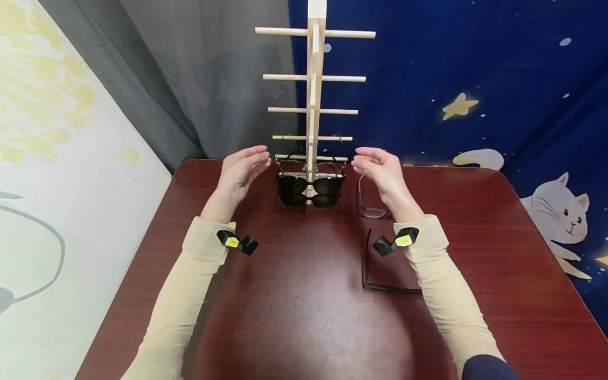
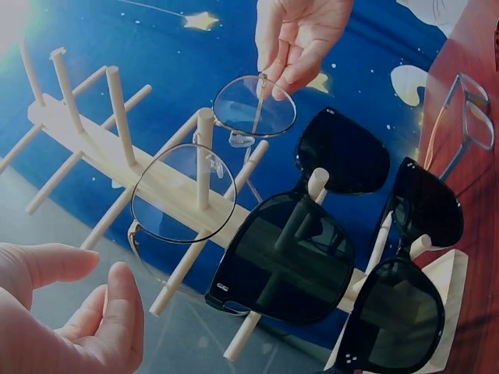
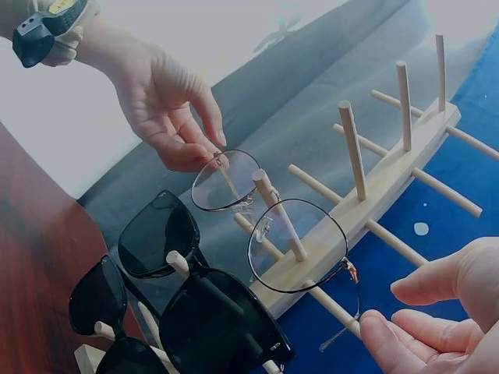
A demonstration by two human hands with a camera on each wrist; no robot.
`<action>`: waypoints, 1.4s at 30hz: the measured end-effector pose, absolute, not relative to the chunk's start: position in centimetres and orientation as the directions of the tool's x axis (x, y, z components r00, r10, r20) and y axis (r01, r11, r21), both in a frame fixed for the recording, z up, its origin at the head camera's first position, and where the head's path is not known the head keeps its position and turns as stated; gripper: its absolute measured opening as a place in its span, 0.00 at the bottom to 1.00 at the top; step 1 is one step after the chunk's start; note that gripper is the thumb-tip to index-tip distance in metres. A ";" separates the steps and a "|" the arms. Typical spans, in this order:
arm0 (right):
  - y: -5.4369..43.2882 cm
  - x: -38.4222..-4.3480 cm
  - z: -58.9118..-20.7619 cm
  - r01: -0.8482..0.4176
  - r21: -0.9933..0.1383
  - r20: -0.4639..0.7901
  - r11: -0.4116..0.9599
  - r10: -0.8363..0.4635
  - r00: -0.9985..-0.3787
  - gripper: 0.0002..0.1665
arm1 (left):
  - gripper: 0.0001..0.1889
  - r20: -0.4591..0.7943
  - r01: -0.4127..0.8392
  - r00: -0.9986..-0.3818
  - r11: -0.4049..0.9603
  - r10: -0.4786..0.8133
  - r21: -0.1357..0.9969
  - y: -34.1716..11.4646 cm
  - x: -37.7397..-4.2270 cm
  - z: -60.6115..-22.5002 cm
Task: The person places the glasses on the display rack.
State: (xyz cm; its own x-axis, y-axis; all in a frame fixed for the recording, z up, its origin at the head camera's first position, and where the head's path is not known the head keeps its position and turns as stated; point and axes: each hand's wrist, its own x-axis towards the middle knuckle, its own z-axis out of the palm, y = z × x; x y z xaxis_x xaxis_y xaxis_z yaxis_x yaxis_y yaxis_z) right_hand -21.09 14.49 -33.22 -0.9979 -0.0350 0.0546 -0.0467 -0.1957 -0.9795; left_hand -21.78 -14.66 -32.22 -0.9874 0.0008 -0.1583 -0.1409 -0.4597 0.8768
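Observation:
A pair of round, thin-metal eyeglasses (image 2: 253, 109) rests on a lower peg of the wooden display rack (image 1: 319, 59). Below it hang two pairs of black sunglasses, the upper pair (image 1: 329, 185) and the lower pair (image 1: 328, 200). To the left of the eyeglasses is my left hand (image 1: 241, 171), thumb and fingertips apart with nothing between them. My right hand (image 1: 382, 171) mirrors it on the other side, fingers loosely bent beside the temple arm (image 3: 359, 300). In the head view a small gap separates each hand from the frame.
Partly behind my right forearm lie clear-lens glasses (image 1: 374, 213) and a dark-framed pair (image 1: 389, 288) on the reddish-brown table (image 1: 294, 316). Several crossbars and pegs stick out of the rack above the eyeglasses. Grey and blue curtains (image 1: 404, 79) hang behind.

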 end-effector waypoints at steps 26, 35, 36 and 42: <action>18.0 -16.4 -35.9 -0.109 -0.988 0.115 -0.110 -0.052 -0.992 0.16 | 0.10 -0.138 -0.157 -0.987 -0.387 0.077 0.908 -14.1 -16.5 -36.6; 20.1 -14.2 -37.3 -0.112 -0.990 0.117 -0.081 -0.064 -0.991 0.13 | 0.15 -0.166 -0.192 -0.980 -0.287 0.111 0.938 -12.7 -15.1 -38.8; 20.3 -13.9 -37.5 -0.110 -0.991 0.115 -0.076 -0.063 -0.991 0.14 | 0.15 -0.169 -0.194 -0.979 -0.277 0.112 0.941 -12.4 -15.1 -39.1; 21.6 -12.4 -38.4 -0.094 -0.993 0.098 -0.064 -0.061 -0.993 0.13 | 0.15 -0.184 -0.210 -0.973 -0.204 0.139 0.956 -10.8 -14.4 -40.7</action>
